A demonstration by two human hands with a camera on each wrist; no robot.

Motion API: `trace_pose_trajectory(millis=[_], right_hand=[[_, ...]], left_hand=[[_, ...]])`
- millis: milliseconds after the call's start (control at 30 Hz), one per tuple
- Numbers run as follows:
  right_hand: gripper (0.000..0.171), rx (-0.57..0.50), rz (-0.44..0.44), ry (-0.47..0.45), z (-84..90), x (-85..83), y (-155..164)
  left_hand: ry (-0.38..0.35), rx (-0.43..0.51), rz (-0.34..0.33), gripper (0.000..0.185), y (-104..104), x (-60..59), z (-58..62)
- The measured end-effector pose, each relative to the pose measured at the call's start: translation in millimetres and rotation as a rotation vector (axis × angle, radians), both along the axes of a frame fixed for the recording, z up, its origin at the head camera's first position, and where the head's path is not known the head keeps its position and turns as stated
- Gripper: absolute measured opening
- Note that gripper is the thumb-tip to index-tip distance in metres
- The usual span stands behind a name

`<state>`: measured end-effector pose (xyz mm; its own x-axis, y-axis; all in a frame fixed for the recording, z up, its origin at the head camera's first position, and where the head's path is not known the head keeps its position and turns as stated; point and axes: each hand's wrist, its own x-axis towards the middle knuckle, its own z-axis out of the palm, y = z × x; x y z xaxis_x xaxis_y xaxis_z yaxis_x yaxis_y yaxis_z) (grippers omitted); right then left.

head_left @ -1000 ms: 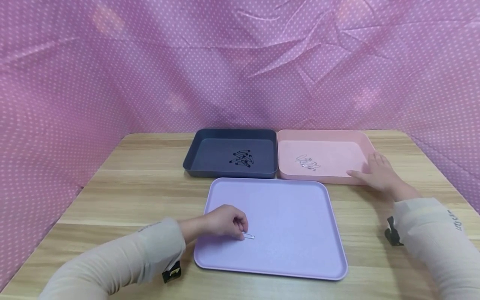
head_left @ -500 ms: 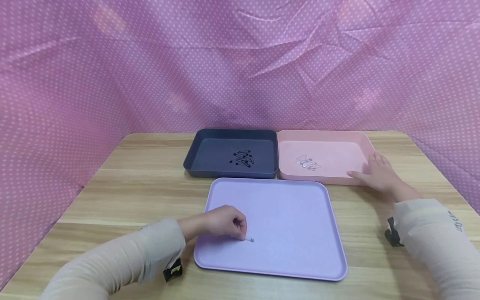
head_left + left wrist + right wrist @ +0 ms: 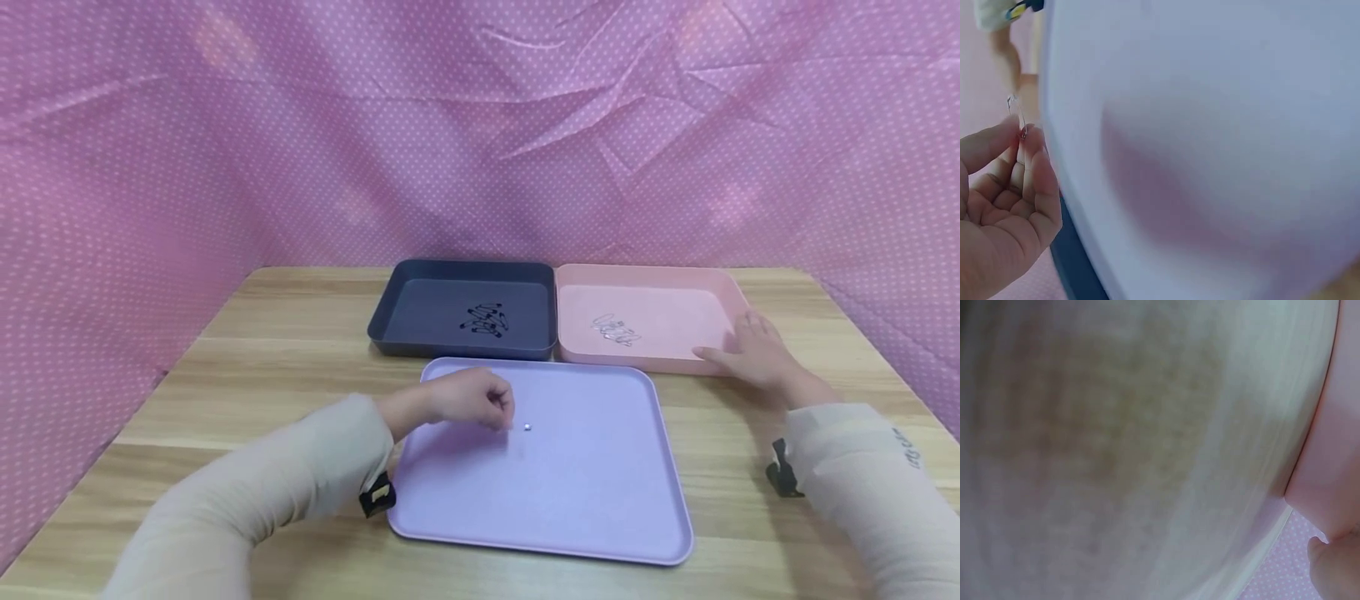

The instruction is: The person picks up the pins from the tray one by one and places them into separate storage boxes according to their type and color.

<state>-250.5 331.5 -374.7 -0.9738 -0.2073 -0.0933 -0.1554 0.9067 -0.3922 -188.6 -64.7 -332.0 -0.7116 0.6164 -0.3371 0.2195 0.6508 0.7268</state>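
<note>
My left hand [image 3: 507, 419] hovers over the far left part of the lilac tray [image 3: 600, 475] and pinches a small silver safety pin [image 3: 527, 427] between thumb and fingertip. In the left wrist view the pin [image 3: 1015, 110] sticks up from the pinching fingertips [image 3: 1029, 134]. My right hand [image 3: 742, 348] rests with straight fingers on the near right corner of the pink tray [image 3: 675, 304], which holds a few silver pins [image 3: 617, 328]. The dark grey tray [image 3: 382, 321] beside it holds black pins [image 3: 486, 318].
The three trays sit on a wooden table [image 3: 285, 367] walled by pink dotted cloth [image 3: 150, 167] at the back and sides. The right wrist view shows only blurred table wood [image 3: 1116, 456] and the pink tray's corner [image 3: 1329, 475].
My left hand has lifted the silver pin off the lilac tray and moved it up and away from me, toward the far trays. The right hand has stayed on the pink tray.
</note>
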Motion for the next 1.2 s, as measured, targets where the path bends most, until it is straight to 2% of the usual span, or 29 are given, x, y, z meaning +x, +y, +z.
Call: trace_pose_trajectory(millis=[200,433,700,867,1200], right_hand=[[0.1,0.002,-0.003,0.002,-2.9,0.3,1],[0.1,0.002,-0.005,-0.004,-4.2,0.5,2],[0.1,0.008,0.0,-0.004,-2.7,1.7,1],[0.1,0.01,-0.005,-0.012,-1.5,1.5,1],[0.101,0.011,-0.011,-0.009,-2.7,-0.9,2]], left_hand=[[0.011,0.025,0.055,0.005,17,-17.6,11.3],[0.034,0.09,0.14,0.004,40,-39.1,15.6],[0.084,0.134,0.189,0.008,67,-59.1,12.8],[0.088,0.167,0.263,0.004,84,-69.0,9.6],[0.082,0.349,0.351,0.006,110,-91.9,-2.1]])
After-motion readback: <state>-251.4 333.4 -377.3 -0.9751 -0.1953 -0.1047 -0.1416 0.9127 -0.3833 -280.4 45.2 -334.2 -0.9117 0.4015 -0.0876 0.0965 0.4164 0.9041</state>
